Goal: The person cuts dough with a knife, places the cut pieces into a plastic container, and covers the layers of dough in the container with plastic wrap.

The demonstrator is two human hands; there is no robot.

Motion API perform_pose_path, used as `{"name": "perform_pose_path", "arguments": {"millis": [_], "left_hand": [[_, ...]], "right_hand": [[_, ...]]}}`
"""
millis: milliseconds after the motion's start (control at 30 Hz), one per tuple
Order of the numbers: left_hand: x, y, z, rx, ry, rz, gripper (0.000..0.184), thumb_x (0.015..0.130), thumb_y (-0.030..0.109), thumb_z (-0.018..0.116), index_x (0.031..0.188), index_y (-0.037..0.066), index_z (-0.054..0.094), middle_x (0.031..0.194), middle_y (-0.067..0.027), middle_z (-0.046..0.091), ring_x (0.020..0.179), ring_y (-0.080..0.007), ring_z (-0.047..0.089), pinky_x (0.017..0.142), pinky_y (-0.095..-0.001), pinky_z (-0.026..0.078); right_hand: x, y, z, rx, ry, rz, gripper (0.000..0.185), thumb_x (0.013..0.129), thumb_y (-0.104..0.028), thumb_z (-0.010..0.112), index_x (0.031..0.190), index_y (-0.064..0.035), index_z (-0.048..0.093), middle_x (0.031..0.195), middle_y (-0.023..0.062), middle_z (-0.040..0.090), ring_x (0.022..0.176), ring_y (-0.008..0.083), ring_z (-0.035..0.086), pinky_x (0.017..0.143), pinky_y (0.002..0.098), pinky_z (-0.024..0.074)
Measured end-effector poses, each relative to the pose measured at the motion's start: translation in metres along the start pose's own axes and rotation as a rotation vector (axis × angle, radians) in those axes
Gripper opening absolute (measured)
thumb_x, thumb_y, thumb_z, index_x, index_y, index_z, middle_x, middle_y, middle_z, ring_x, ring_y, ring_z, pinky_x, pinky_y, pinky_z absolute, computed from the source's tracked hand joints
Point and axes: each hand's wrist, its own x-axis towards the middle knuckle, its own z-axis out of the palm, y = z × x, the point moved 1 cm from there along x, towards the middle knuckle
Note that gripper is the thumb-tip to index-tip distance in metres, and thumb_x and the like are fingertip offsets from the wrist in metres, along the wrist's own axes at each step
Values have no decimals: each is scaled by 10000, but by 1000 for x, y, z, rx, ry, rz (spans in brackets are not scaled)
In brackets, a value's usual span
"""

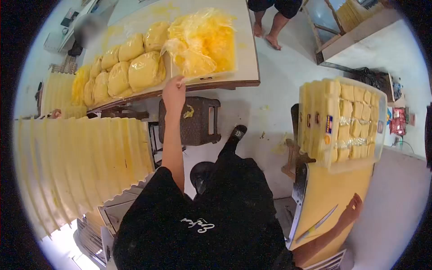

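My left hand [174, 93] reaches forward to the table edge, its fingers closed on the near corner of a clear plastic tub [228, 74]. A crumpled clear plastic bag [191, 56] with yellow residue fills and overhangs this tub. Left of it, several plastic-wrapped yellow dough blocks [144, 70] lie in two rows. Over at the lower right, my right hand [352, 208] rests on a yellow board [344, 180], fingers apart as far as the shadow shows. A knife [318, 223] lies on the board beside my right forearm, apart from the hand.
A tub [310, 119] packed with pale yellow blocks stands beyond the board. To my left rises a stack of ridged yellowish trays [85, 159]. A dark plastic stool [189, 123] stands under the table edge [245, 84]. Another person's bare feet [272, 40] are beyond the table.
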Motion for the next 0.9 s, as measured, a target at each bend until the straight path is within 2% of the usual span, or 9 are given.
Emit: {"name": "perform_pose_path", "arguments": {"millis": [67, 133, 233, 400, 467, 567, 667, 800, 900], "left_hand": [[20, 12, 13, 32, 37, 135, 251, 756, 11, 549, 987, 71, 626, 1023, -120, 617, 893, -284, 593, 788, -368, 470], [43, 25, 38, 126, -6, 566, 253, 744, -23, 522, 953, 68, 631, 1069, -109, 602, 968, -292, 561, 817, -393, 463], [69, 52, 74, 44, -127, 748, 274, 747, 1, 519, 1001, 64, 599, 1044, -117, 599, 997, -294, 547, 840, -393, 459], [95, 58, 145, 190, -155, 465, 307, 771, -6, 481, 1065, 50, 548, 997, -161, 580, 974, -337, 550, 795, -436, 463], [103, 40, 161, 387, -89, 268, 283, 795, 66, 492, 1077, 35, 503, 999, -197, 557, 895, -357, 570, 747, -445, 471], [116, 34, 161, 399, 71, 399, 169, 781, 89, 554, 933, 17, 554, 893, -153, 606, 799, -334, 600, 653, -430, 489], [116, 44, 138, 352, -52, 302, 120, 801, 125, 564, 863, 25, 593, 858, -131, 630, 746, -297, 608, 622, -394, 484], [113, 61, 102, 120, 39, 265, 127, 825, 162, 575, 825, 48, 630, 863, -110, 644, 710, -267, 607, 611, -349, 475], [111, 79, 69, -160, 254, 401, 175, 863, 211, 572, 852, 52, 643, 835, -98, 642, 668, -220, 596, 618, -299, 473]], "right_hand": [[4, -13, -21, -48, 38, 117, 195, 880, -65, 506, 1054, -61, 593, 1000, 24, 597, 892, 127, 543, 689, 260, 457], [5, -18, -25, -77, 66, 181, 197, 879, -61, 502, 1053, -65, 594, 997, 22, 596, 884, 123, 543, 676, 255, 455], [0, -16, -15, -7, 42, 117, 207, 869, -58, 497, 1052, -71, 594, 972, 14, 594, 847, 114, 543, 645, 242, 444], [-9, -27, -2, -58, -14, 172, 162, 873, -65, 519, 1016, -58, 595, 964, 29, 612, 881, 133, 546, 674, 256, 447], [-13, -22, -13, -109, 2, 114, 164, 869, -54, 520, 1016, -52, 593, 952, 38, 616, 870, 132, 553, 672, 254, 451], [-10, -8, -23, -96, 50, 155, 167, 865, -37, 516, 1013, -47, 593, 947, 49, 618, 863, 138, 559, 675, 256, 455], [-18, 4, -30, -60, 64, 302, 172, 862, -13, 507, 1009, -40, 592, 950, 61, 618, 861, 149, 564, 684, 260, 462], [-11, 3, -23, -46, 25, 259, 179, 853, 8, 503, 1004, -33, 591, 949, 65, 619, 858, 156, 565, 696, 266, 466], [2, -5, -21, -12, 24, 119, 175, 850, 15, 500, 992, -28, 592, 947, 68, 619, 852, 154, 566, 703, 273, 468]]}}
